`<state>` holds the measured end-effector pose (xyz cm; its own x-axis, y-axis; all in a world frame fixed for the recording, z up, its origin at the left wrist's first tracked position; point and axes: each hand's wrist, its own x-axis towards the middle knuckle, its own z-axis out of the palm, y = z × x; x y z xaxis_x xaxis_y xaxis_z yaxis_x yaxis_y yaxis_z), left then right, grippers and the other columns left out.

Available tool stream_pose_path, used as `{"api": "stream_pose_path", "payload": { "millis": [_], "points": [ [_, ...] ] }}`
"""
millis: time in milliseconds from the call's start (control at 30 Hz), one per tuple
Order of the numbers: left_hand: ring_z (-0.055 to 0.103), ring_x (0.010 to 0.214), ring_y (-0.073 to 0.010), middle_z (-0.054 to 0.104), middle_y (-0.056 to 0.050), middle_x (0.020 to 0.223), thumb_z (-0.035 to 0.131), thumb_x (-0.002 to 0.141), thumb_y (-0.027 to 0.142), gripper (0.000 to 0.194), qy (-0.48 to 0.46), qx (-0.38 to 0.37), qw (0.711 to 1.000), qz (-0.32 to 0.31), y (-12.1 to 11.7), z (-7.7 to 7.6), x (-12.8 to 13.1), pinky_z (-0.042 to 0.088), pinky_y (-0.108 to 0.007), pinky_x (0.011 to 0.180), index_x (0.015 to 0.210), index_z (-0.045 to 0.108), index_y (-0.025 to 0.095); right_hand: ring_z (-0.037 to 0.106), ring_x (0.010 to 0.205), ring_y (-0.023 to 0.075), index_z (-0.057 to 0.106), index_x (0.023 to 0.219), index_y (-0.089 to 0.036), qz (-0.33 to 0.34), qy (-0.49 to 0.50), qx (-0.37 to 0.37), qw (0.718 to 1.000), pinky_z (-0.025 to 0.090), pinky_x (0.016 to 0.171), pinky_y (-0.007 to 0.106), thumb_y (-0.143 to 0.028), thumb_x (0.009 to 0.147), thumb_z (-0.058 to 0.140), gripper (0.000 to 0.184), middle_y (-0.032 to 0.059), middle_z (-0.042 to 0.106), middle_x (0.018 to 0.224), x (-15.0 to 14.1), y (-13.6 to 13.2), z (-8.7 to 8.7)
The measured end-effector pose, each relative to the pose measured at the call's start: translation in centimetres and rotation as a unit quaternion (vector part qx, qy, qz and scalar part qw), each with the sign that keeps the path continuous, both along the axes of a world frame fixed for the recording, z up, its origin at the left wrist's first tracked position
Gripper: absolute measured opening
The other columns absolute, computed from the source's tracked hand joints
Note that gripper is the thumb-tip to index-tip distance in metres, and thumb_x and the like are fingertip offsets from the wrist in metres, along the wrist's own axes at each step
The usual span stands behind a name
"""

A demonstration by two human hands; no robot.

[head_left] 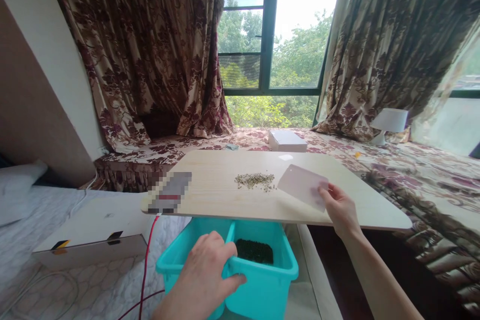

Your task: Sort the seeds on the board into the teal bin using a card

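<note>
My right hand (339, 207) pinches the right end of a thin, translucent plastic sheet (302, 185), thumb on top. The sheet is tilted over a pale wooden tabletop (210, 172), just right of a loose scatter of small greenish-brown grains (257, 180). Below the table's near edge sits a turquoise two-compartment bin (262, 285). My left hand (204, 270) grips its near rim by the divider, thumb outside and fingers over the inner side. Dark green grains (254, 251) lie in the right compartment. My hand partly hides the left compartment, whose contents I cannot make out.
A pixelated flat device (170, 194) lies at the table's left end, with a red cable (148, 255) hanging down beside the bin. A white box (101, 227) rests on the bed at left. Beyond the table are another white box (287, 140) and a lamp (389, 122).
</note>
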<state>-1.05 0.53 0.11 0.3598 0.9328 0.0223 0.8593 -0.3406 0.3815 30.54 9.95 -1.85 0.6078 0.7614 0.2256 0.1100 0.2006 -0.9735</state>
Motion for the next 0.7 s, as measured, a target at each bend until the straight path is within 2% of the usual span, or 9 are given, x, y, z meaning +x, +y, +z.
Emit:
{"api": "stream_pose_path", "payload": {
  "millis": [167, 367, 700],
  "points": [
    [0.05, 0.09, -0.0219, 0.058, -0.003, 0.084, 0.065, 0.074, 0.032, 0.013, 0.01, -0.005, 1.0, -0.006, -0.1, 0.3, 0.3, 0.036, -0.035, 0.079, 0.079, 0.06, 0.021, 0.07, 0.073, 0.0227, 0.068, 0.093, -0.014, -0.006, -0.021, -0.007, 1.0, 0.057, 0.055, 0.028, -0.035, 0.064, 0.068, 0.035, 0.0094, 0.075, 0.081, 0.7, 0.7, -0.6],
    [0.051, 0.089, -0.0215, 0.058, -0.003, 0.085, 0.065, 0.074, 0.034, 0.015, 0.011, -0.01, 1.0, -0.006, 0.0, 0.4, 0.2, 0.036, -0.033, 0.078, 0.081, 0.061, 0.021, 0.071, 0.082, 0.0254, 0.066, 0.092, -0.015, -0.003, -0.016, -0.009, 1.0, 0.059, 0.057, 0.03, -0.033, 0.064, 0.067, 0.033, 0.0105, 0.075, 0.084, -0.1, 0.8, -0.7],
    [0.05, 0.089, -0.0217, 0.057, -0.002, 0.085, 0.066, 0.073, 0.034, 0.015, 0.014, -0.011, 1.0, -0.004, -0.1, 0.6, 0.2, 0.035, -0.032, 0.077, 0.08, 0.061, 0.021, 0.07, 0.08, 0.0251, 0.067, 0.092, -0.015, 0.023, -0.017, -0.013, 1.0, 0.059, 0.06, 0.031, -0.035, 0.064, 0.067, 0.034, 0.0099, 0.075, 0.087, -1.5, 0.9, -0.3]
  ]
}}
